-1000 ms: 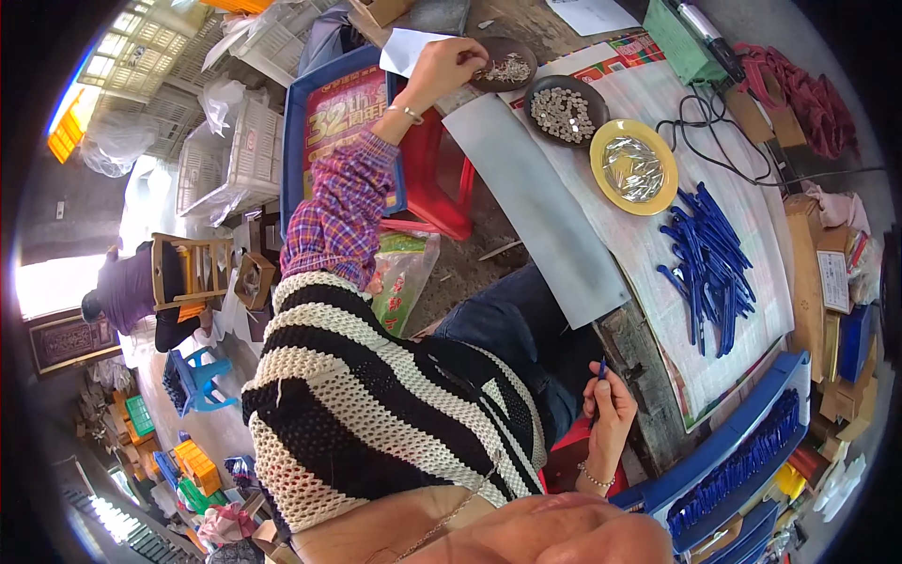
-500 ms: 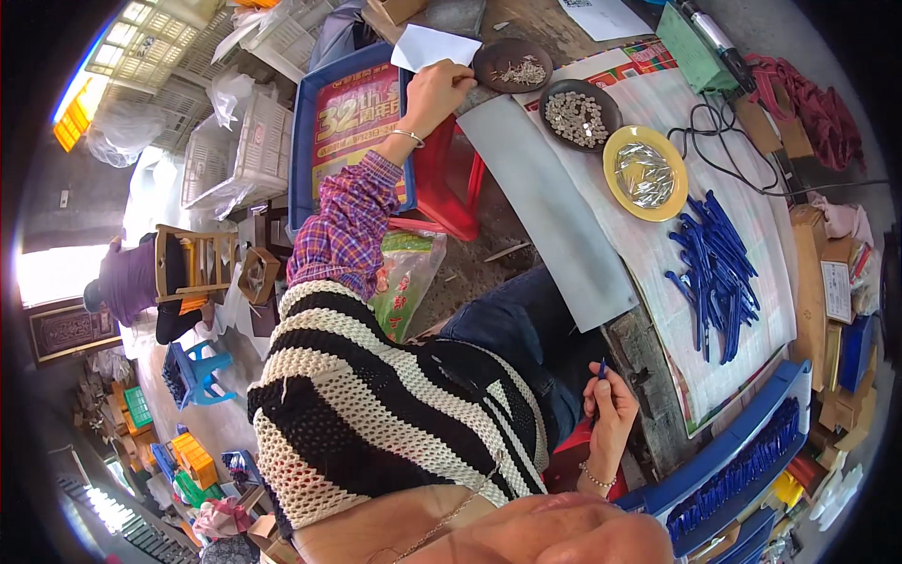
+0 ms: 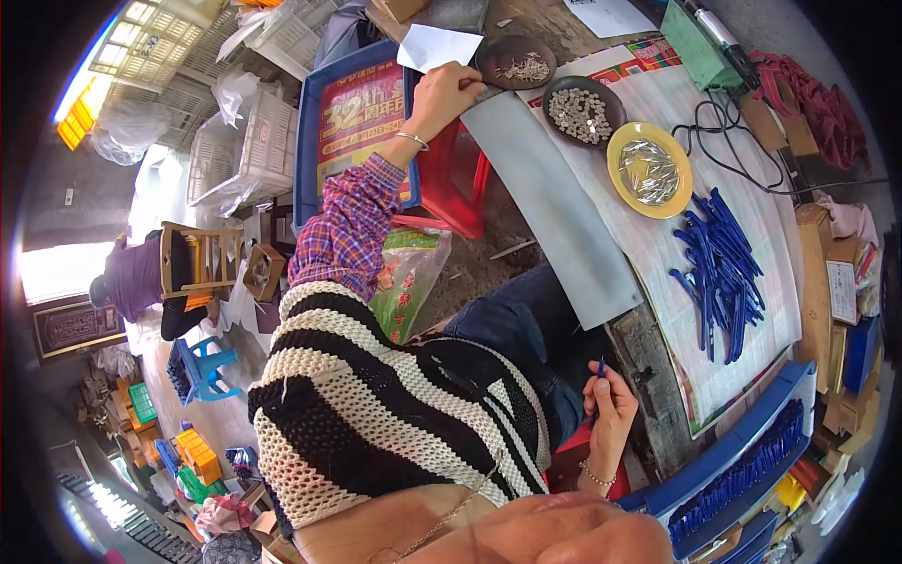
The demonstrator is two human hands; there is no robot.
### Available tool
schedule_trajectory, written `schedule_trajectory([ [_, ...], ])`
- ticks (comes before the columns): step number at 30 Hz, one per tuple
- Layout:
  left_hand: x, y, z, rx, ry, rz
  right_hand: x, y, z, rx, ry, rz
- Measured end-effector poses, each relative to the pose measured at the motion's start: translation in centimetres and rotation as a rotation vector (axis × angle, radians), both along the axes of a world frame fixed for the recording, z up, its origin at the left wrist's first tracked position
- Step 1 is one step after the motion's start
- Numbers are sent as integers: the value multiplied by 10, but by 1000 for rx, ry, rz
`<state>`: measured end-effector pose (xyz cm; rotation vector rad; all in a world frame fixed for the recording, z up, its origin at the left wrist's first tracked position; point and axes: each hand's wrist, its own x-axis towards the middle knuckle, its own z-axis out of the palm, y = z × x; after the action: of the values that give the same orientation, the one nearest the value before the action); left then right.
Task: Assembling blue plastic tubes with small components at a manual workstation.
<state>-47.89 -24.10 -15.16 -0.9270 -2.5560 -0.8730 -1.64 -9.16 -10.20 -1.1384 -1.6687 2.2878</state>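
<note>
My left hand (image 3: 445,101), in a plaid sleeve, reaches out by the near rim of a dark dish (image 3: 495,77) of small metal pins. Its fingertips are pressed together over the end of a grey board (image 3: 554,211); whatever they may hold is too small to make out. Closer to my body, my right hand (image 3: 613,414) is closed around a slim blue pen (image 3: 602,368), whose tip sticks up past the fingers. Loose blue pens (image 3: 722,273) lie piled on the white-covered table (image 3: 648,282).
A second dark dish (image 3: 613,94) has small round pieces; a yellow plate (image 3: 683,150) bears silvery pointed parts. Blue crates stand left (image 3: 305,160) and right (image 3: 808,376), the right one full of pens. A green box (image 3: 695,52) with a black cable and a red stool (image 3: 451,202) are nearby.
My left fingertips have shifted slightly away from the pin dish toward the grey board's end. My right hand stays in place with the pen.
</note>
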Motion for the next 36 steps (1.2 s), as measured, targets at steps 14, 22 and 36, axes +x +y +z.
schedule_trajectory([
  [14, 12, -4, 13, -17, -58, -127, 1, 0, -6, -13, -5, 6],
  [22, -3, -7, -9, -31, 206, -174, 4, -2, -7, 4, -4, 2],
  [36, -1, -9, -3, -32, 215, -164, 3, -2, -4, 21, 20, -13],
])
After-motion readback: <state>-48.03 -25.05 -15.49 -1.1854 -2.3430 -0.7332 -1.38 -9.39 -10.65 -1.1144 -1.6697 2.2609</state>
